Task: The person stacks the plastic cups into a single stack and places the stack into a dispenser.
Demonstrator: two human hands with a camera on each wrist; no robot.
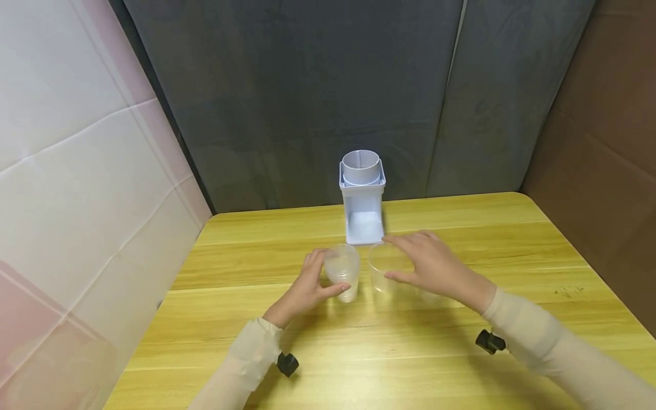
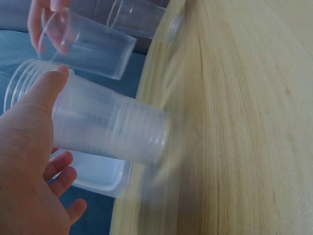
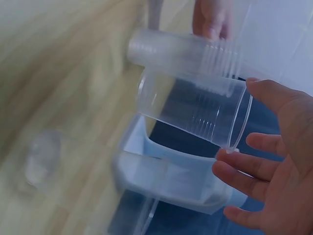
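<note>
My left hand [image 1: 306, 287] holds a stack of clear plastic cups [image 2: 105, 117] near the rims, thumb on the near side. The stack [image 1: 343, 273] stands upright in the head view. To its right, my right hand [image 1: 427, 267] spans the mouth of a single clear plastic cup [image 3: 195, 107], with thumb and fingertips at opposite sides of the rim. Its ring and little fingers are spread loosely in the right wrist view. This cup [image 2: 90, 44] is upright beside the stack and overlaps it in the right wrist view.
Another clear cup [image 2: 139, 18] stands on the wooden table [image 1: 328, 353], mostly behind my right hand in the head view. Behind the cups is a pale blue holder [image 1: 364, 219] with a round tube on top. Dark cloth [image 1: 307, 102] hangs along the back.
</note>
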